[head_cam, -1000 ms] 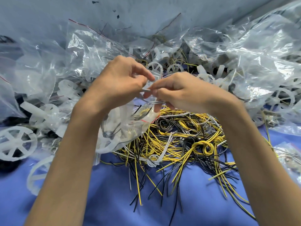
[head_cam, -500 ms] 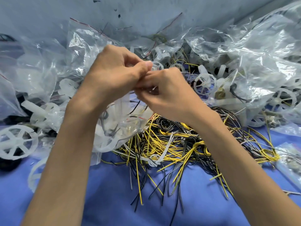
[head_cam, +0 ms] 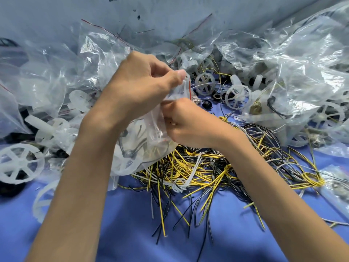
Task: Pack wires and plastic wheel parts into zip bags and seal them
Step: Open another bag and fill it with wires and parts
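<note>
A clear zip bag (head_cam: 143, 144) with a white plastic wheel and dark wires inside hangs over the wire pile. My left hand (head_cam: 139, 82) pinches the bag's top edge by its red seal line, thumb toward the right. My right hand (head_cam: 188, 121) grips the same bag just below and to the right, fingers closed on the plastic. A tangle of yellow, black and white wires (head_cam: 207, 167) lies on the blue table beneath both hands. Loose white spoked wheels (head_cam: 238, 96) lie behind the hands.
Crumpled clear plastic bags (head_cam: 283, 63) with wheel parts pile up along the back and right. A large white wheel (head_cam: 18, 163) sits at the left edge. A small filled bag (head_cam: 338, 184) lies at the right. The blue table surface (head_cam: 170, 233) stretches toward me.
Both hands rose with the bag, then the right hand slid down below the left along the bag's edge. The left hand now holds the top corner higher and more to the right.
</note>
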